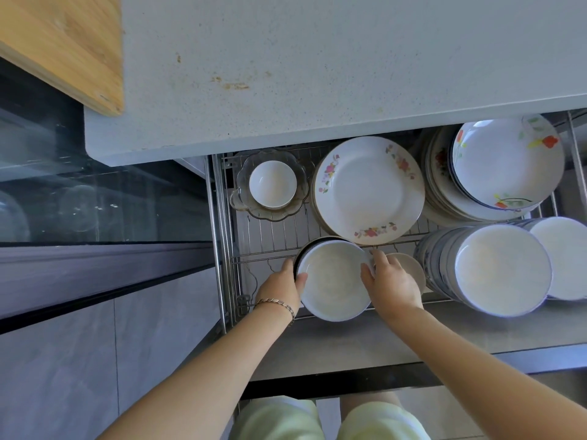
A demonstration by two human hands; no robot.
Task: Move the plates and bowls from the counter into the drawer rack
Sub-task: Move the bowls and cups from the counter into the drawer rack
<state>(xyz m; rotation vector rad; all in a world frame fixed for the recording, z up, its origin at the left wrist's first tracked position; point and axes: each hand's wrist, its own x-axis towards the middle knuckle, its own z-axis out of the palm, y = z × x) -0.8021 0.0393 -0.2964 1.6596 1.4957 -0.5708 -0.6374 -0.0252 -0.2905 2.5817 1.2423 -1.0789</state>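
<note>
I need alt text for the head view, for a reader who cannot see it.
Both hands grip a stack of white bowls at the front of an open wire drawer rack, the left hand on its left rim and the right hand on its right. Floral plates lie stacked behind it, below a grey counter.

Chain bracelet [279,304] on left wrist, pale-green shorts [381,422].

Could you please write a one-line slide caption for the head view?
Left hand and right hand hold a stack of white bowls in the wire drawer rack, near floral plates.
</note>
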